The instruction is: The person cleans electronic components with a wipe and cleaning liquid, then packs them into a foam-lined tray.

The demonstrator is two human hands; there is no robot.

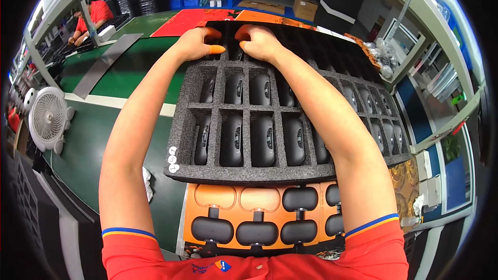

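Both hands reach over a dark grey foam tray (244,172), at its far left rows. My left hand (197,44) has orange covers on its fingertips and curls at a far compartment; the dark interior hides what lies in its grip. Close on its right, my right hand (261,44), also with orange fingertips, bends its fingers and thumb over the adjoining compartment, and its grip is hidden too. Nearer compartments hold rounded black cases (262,140) standing on edge, one in each. The tray's far rows are too dark to make out.
Under the tray's near edge lies an orange panel (311,231) with black oval cases in recesses. A white fan (49,116) stands on the green bench (83,176) at left. A grey strip (106,65) crosses the green surface; beyond it another person (96,15) in red works.
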